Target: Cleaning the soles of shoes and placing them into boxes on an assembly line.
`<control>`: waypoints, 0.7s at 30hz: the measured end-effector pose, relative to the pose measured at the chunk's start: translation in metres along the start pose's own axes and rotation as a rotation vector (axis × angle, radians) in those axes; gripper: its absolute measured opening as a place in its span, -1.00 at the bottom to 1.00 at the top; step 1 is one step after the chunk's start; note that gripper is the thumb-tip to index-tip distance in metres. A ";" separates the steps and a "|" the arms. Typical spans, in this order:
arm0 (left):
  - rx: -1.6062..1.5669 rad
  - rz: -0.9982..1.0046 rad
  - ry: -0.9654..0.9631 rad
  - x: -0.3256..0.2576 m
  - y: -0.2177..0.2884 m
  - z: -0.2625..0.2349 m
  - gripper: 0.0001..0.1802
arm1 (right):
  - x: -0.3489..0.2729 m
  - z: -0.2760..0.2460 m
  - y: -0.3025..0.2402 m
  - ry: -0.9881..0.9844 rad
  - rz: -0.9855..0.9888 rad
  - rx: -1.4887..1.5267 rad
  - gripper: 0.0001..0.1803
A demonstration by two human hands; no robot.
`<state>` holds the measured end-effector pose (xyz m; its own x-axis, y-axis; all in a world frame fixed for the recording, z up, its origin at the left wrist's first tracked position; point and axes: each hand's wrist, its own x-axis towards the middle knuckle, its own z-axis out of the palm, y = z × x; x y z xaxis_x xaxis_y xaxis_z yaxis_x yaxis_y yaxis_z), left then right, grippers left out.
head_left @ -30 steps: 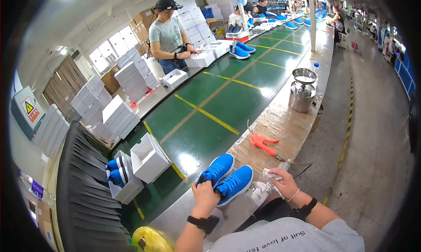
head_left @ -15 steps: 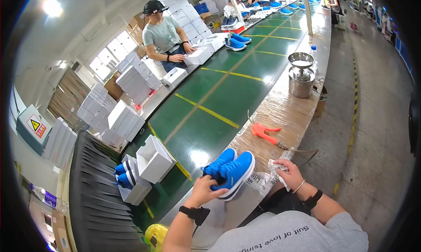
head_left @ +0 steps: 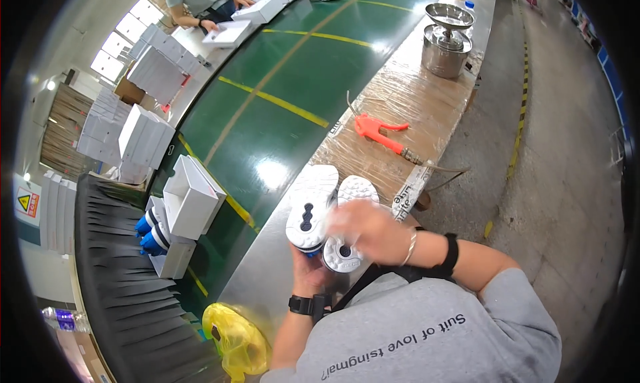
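My left hand (head_left: 309, 271) grips a pair of blue sneakers from below, at the near edge of the workbench. The soles face up: one white sole (head_left: 312, 190) with a dark inset lies on the left, and the other white sole (head_left: 358, 188) is partly covered on the right. Over that right sole is my right hand (head_left: 367, 231), smeared by motion. Its fingers and anything in them cannot be made out. Beyond the shoes, an orange air blow gun (head_left: 375, 130) with a hose rests on the plastic-wrapped bench top (head_left: 400, 103).
A green conveyor belt (head_left: 267, 126) runs along the left. An open white box (head_left: 190, 200) and a box of blue shoes (head_left: 175, 258) stand by a black strip curtain (head_left: 120, 270). A yellow bag (head_left: 237, 343) lies near my left arm. Farther off are a metal pot (head_left: 445, 53) and a co-worker (head_left: 200, 0).
The sneakers have been turned over, soles up, and brought closer to me. My right hand, which held a white cloth, has moved left onto them. The view has shifted.
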<state>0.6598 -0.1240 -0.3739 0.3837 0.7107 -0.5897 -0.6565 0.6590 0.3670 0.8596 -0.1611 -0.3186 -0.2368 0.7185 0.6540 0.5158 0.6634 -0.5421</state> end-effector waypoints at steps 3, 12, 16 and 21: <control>0.204 0.080 0.008 -0.010 0.003 -0.028 -0.31 | -0.009 0.027 -0.005 -0.074 -0.205 -0.018 -0.63; 0.101 0.046 0.067 -0.006 0.000 -0.005 -0.33 | 0.018 0.019 0.097 -0.189 0.396 -0.154 -0.72; 0.061 0.039 0.150 -0.005 0.003 -0.009 -0.34 | 0.020 0.013 0.014 -0.280 0.038 -0.016 -0.64; 0.008 0.017 0.008 0.000 -0.001 0.001 -0.38 | -0.016 0.002 0.107 -0.219 0.439 -0.186 -0.70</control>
<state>0.6607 -0.1243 -0.3738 0.3674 0.7194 -0.5894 -0.6576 0.6491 0.3824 0.9163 -0.1010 -0.3879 -0.1218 0.9606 0.2498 0.7379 0.2559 -0.6245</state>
